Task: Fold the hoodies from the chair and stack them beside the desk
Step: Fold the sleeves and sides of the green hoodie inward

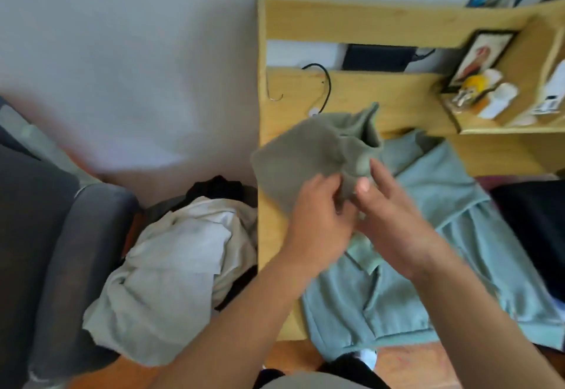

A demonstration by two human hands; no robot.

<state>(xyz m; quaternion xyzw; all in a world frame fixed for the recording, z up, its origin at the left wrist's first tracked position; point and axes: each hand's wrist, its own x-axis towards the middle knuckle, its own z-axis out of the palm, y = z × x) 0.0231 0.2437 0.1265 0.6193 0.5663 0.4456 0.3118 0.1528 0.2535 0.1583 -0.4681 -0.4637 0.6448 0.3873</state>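
A pale green hoodie (pixel 458 235) lies spread over the wooden desk (pixel 351 91), its lower edge hanging off the front. My left hand (pixel 318 214) and my right hand (pixel 394 214) meet above it, and both pinch the hoodie's olive-green hood (pixel 312 147), lifted and bunched between them. A heap of cream and white hoodies (pixel 171 272) sits on the chair to the left of the desk, with a black garment (pixel 217 188) behind it.
A grey padded chair back (pixel 46 251) stands at far left. On the desk are a black cable (pixel 327 82), a black box (pixel 376 58) and a shelf with a framed picture (pixel 480 58) and small items. A black cloth (pixel 535 226) lies at right.
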